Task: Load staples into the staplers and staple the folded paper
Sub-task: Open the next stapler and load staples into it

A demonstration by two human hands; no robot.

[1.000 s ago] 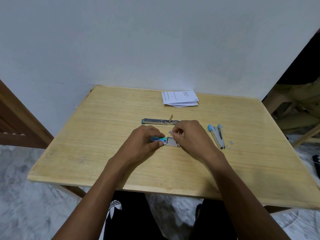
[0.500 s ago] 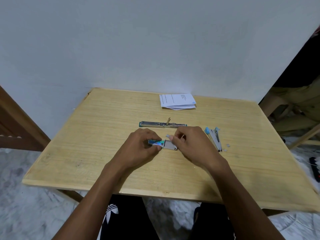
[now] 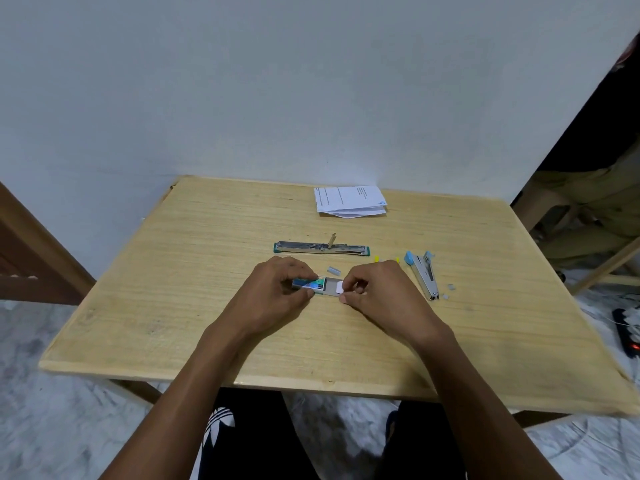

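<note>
A small staple box (image 3: 313, 283) with a green-blue sleeve lies on the wooden table (image 3: 173, 306), its grey inner tray (image 3: 332, 287) slid out to the right. My left hand (image 3: 277, 292) pinches the sleeve. My right hand (image 3: 377, 296) grips the tray's right end at its white flap. A green stapler (image 3: 320, 247) lies opened flat behind my hands. A blue stapler (image 3: 424, 275) lies open to the right. A loose staple strip (image 3: 334, 270) rests just behind the box. Folded paper (image 3: 349, 200) sits at the far edge.
Small staple bits (image 3: 448, 292) lie right of the blue stapler, and two yellow bits (image 3: 377, 259) lie behind my right hand. A wall stands behind the table. A power strip (image 3: 627, 327) lies on the floor at the right. A wooden frame is at the left.
My right hand has pulled the inner tray further out of the sleeve to the right. A staple strip now lies on the table behind the box.
</note>
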